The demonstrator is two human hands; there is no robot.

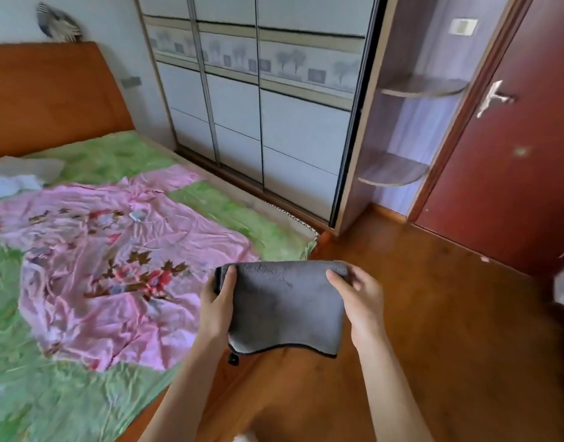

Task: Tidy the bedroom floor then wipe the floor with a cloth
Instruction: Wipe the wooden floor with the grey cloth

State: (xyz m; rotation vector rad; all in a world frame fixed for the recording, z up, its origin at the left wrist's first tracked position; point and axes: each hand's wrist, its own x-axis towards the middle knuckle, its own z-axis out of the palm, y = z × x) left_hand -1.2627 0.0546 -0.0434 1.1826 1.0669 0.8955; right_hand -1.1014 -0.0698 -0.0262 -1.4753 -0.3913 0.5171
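1. Grey cloth (285, 306) held up in the air between both hands, above the wooden floor (434, 314), just beside the bed's corner; it hangs folded, lower edge curved.
2. Left hand (215, 303) grips the cloth's upper left corner, thumb in front, fingers behind (fingers hidden by the fabric).
3. Right hand (359, 298) pinches the upper right corner, thumb on the front face.
4. Bed (67, 393) at left carries a green sheet, with a pink flowered cover (108, 266) crumpled on top.
5. Sliding wardrobe (258, 122) behind; dark red door (513, 173) at right.
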